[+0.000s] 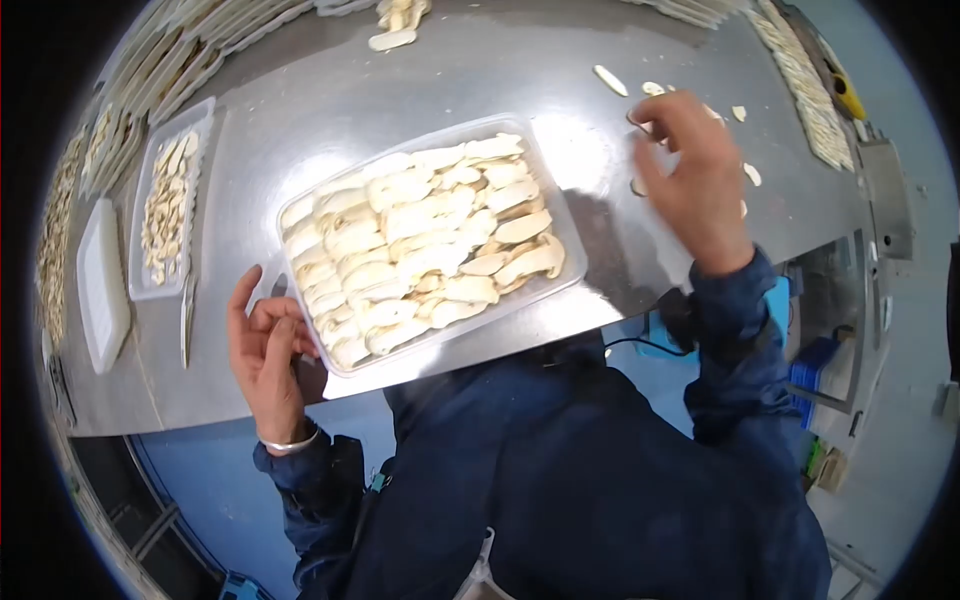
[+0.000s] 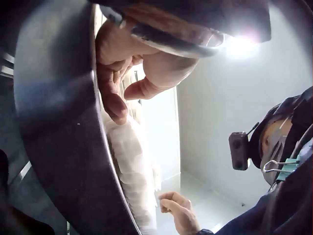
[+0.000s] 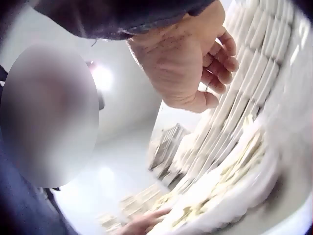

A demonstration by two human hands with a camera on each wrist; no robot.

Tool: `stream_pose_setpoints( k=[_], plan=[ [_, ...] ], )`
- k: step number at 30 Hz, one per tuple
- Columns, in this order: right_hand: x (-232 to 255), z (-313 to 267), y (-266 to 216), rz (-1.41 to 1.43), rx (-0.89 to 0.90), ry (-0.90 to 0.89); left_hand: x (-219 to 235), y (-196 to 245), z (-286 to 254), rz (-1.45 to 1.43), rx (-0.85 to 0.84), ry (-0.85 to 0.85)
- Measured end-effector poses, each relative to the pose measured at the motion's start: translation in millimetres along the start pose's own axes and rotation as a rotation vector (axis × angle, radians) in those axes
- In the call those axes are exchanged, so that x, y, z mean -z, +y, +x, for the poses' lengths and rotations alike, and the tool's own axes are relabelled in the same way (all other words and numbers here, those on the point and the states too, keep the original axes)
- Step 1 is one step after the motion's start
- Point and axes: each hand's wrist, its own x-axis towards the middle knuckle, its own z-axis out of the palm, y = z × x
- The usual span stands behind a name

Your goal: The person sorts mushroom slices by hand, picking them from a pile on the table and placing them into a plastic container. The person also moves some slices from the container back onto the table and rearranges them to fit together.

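Note:
A clear plastic tray filled with overlapping rows of pale mushroom slices sits on the steel table near its front edge. My left hand is at the tray's left end, fingers loosely bent and fingertips right at its side. In the left wrist view, a finger of the left hand reaches the tray's edge, thumb apart from it. Right of the tray, my right hand hovers over loose slices with thumb and fingers bent toward each other. I cannot tell whether a thin slice is between them.
At the left stand a smaller tray of slices, a white lidlike tray and a knife. Stacked trays line the back left. A slice pile lies at the back; a filled tray stands far right.

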Motion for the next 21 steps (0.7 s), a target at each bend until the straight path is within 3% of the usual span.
stream_pose_setpoints(
  k=[2, 5, 12, 17, 21],
  plan=[
    [15.8, 3.2, 58.2, -0.196, -0.172, -0.085, -0.1, -0.9, 1.0, -0.013, -0.003, -0.001],
    [14.4, -4.9, 101.8, -0.239, -0.224, -0.334, -0.9, -1.3, 1.5, -0.001, -0.004, 0.013],
    [-13.1, -6.5, 105.0, -0.236, -0.267, -0.35, 0.9, -1.3, 1.8, 0.0, 0.007, 0.017],
    [-8.9, -6.2, 78.7, -0.19, -0.151, -0.271, -1.3, -0.1, 0.1, 0.038, 0.008, 0.031],
    [-9.1, -7.0, -7.1, -0.052, 0.177, -0.187, -0.1, 3.0, 1.3, 0.012, 0.029, 0.012]
  ],
)
